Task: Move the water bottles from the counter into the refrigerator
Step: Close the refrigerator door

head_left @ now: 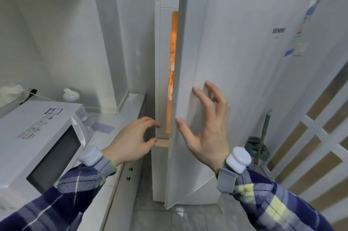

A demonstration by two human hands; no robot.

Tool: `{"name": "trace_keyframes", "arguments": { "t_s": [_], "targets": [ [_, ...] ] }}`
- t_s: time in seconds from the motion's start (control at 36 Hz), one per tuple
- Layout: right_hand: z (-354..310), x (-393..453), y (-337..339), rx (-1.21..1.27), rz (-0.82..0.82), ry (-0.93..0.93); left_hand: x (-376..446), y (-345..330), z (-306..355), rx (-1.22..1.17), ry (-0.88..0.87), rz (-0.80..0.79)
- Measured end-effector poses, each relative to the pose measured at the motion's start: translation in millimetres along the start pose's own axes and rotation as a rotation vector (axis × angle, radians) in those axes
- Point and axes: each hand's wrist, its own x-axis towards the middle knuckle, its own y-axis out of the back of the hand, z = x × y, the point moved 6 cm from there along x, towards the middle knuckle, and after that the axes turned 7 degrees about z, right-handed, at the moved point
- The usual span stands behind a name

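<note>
The fridge [235, 83] door stood barely ajar, both hands empty: right hand [205, 127] spread on it, left hand [130, 142] curled near the gap. No bottles showed, perhaps outside the view. A left finger could get pinched if the door swung shut.

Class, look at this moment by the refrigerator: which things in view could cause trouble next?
1. The left hand hovers at the narrow gap beside the refrigerator door; fingers might get pinched if it swings shut.
2. The right hand rests open against the door, gripping nothing, so it may slip.
</note>
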Motion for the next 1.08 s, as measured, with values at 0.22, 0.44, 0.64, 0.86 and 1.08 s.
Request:
{"name": "trace_keyframes", "arguments": {
  "t_s": [0.22, 0.44, 0.64, 0.86, 1.08],
  "targets": [
    [15.1, 4.3, -44.8, -0.041, -0.121, 0.053, 16.5, 15.7, 1.5, -0.147, 0.0, 0.071],
    [53.8, 7.4, -63.5, -0.13, -0.266, -0.057, 40.5, 19.9, -11.3, -0.246, 0.057, 0.15],
    [82.9, 16.7, -63.8, -0.108, -0.288, -0.182, 80.5, 18.0, -43.8, -0.185, 0.127, 0.222],
    [109.0, 21.5, -67.9, -0.151, -0.299, -0.223, 124.1, 15.9, -71.6, -0.072, 0.21, 0.189],
    [123.8, 25.6, -73.3, -0.158, -0.316, -0.257, 162.6, 16.9, -91.4, 0.037, 0.244, 0.155]
  ]
}}
